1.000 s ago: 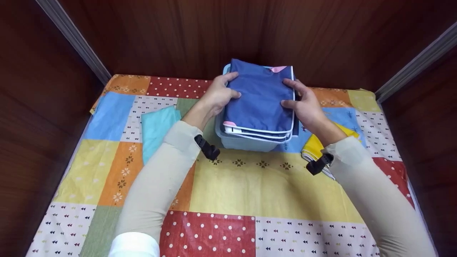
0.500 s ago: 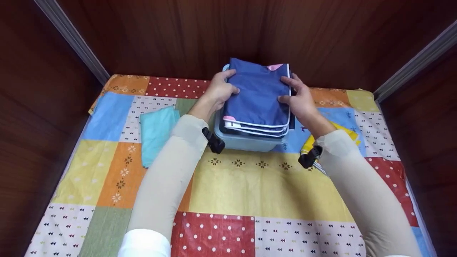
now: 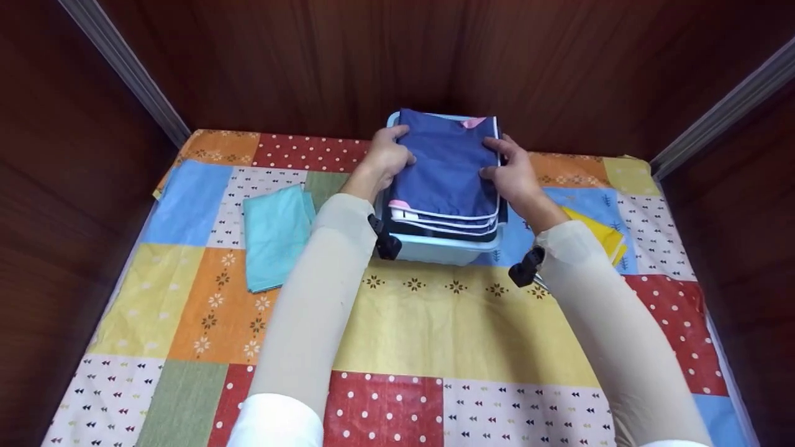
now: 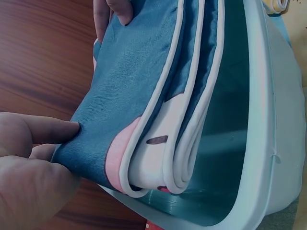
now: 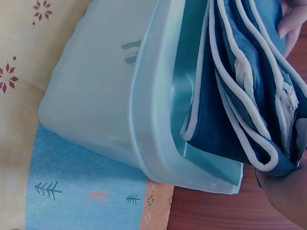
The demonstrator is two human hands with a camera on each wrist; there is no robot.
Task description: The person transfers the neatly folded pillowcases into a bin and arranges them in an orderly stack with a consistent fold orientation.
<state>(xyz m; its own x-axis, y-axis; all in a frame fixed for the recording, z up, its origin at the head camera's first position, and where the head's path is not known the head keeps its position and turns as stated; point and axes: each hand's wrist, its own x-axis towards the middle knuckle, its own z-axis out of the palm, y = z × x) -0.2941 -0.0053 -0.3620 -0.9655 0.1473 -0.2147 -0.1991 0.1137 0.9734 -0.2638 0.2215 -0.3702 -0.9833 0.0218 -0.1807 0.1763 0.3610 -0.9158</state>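
Note:
A navy blue cloth [image 3: 444, 164] with white piping and pink patches is folded into a layered stack. My left hand [image 3: 386, 155] pinches its left edge, thumb on top; my right hand [image 3: 512, 171] grips the right edge the same way. The folded cloth sits within the mouth of a light blue plastic bin [image 3: 435, 253], its front layers just above the rim. In the left wrist view, the piped layers [image 4: 120, 81] hang over the bin's interior, beside the rim [image 4: 261, 96]. The right wrist view shows a small zip pull [image 5: 289, 98] among the folds.
A folded turquoise cloth [image 3: 276, 239] lies left of the bin. On the right, a folded yellow cloth [image 3: 596, 233] is partly hidden by my right forearm. A patchwork-print cover [image 3: 435, 329] spreads underneath, and a dark wooden panel [image 3: 435, 56] rises close behind the bin.
Both hands have shifted the navy cloth slightly left and lowered it into the bin's mouth. More of the bin's front rim shows now. The grip at both edges stays the same.

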